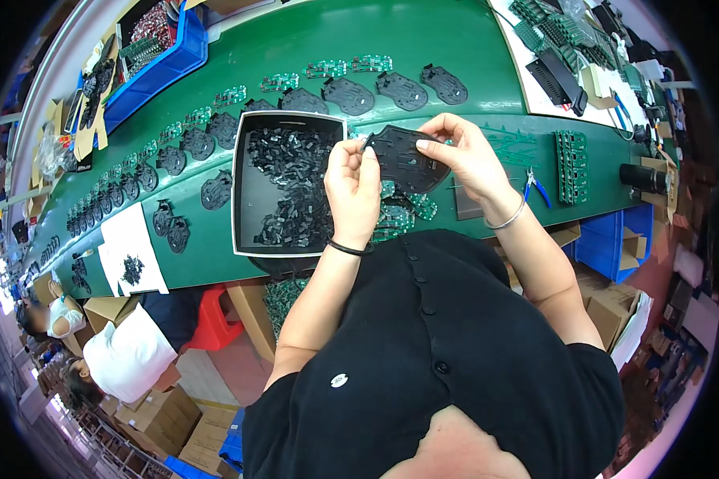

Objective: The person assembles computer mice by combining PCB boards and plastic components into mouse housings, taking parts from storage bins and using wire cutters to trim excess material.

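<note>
Above the table's near edge I hold a black plastic computer-mouse base (406,164) in both hands. My left hand (351,185) is closed at its left end, thumb and fingers pinched by the edge; whether a small part is also between them is too small to tell. My right hand (470,160) grips the other end, thumb lying on the upper face. Just left of my left hand sits a box (248,227) with a light rim, holding many small black plastic pieces (291,172). Green circuit boards (395,219) lie partly hidden below the base.
Rows of black mouse bases (347,96) and green boards (325,69) run along the green table (447,32). Blue-handled pliers (537,188) and stacked circuit boards (571,168) lie to the right. A blue bin (160,76) stands far left. Another person (128,355) sits at lower left.
</note>
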{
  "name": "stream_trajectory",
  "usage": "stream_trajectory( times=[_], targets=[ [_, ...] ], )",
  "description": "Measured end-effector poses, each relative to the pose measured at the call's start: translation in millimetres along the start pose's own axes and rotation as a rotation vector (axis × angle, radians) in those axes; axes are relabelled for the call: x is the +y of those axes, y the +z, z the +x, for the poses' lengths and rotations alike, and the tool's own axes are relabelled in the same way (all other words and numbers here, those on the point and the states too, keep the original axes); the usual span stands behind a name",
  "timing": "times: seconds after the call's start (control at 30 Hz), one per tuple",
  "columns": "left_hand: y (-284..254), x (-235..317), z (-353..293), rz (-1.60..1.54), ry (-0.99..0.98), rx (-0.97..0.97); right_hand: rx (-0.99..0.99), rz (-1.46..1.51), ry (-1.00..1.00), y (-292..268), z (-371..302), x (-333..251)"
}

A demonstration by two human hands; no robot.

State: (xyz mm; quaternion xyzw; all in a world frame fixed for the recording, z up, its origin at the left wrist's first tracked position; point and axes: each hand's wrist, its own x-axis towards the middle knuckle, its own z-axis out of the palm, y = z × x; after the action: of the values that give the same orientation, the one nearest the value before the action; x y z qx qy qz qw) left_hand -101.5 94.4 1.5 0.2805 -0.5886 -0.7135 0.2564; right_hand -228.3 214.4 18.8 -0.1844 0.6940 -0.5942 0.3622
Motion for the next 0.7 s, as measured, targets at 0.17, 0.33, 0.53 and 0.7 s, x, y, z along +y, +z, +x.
stream_trajectory(
  times=[0.17,0.33,0.53,0.7],
  targets=[
    [4,1,3,-0.035,-0.055,-0.01,0.083,-0.577,-0.237,-5,-13,-22],
    [17,-15,7,-0.041,-0.082,-0.004,0.077,-1.002,-0.429,4,-19,-16],
    [27,-21,17,0.0,-0.168,-0.02,0.245,-1.09,-0.333,-50,21,19],
    [-13,-7,30,0.121,-0.037,0.049,0.552,-1.217,-0.104,-147,100,101]
  ],
)
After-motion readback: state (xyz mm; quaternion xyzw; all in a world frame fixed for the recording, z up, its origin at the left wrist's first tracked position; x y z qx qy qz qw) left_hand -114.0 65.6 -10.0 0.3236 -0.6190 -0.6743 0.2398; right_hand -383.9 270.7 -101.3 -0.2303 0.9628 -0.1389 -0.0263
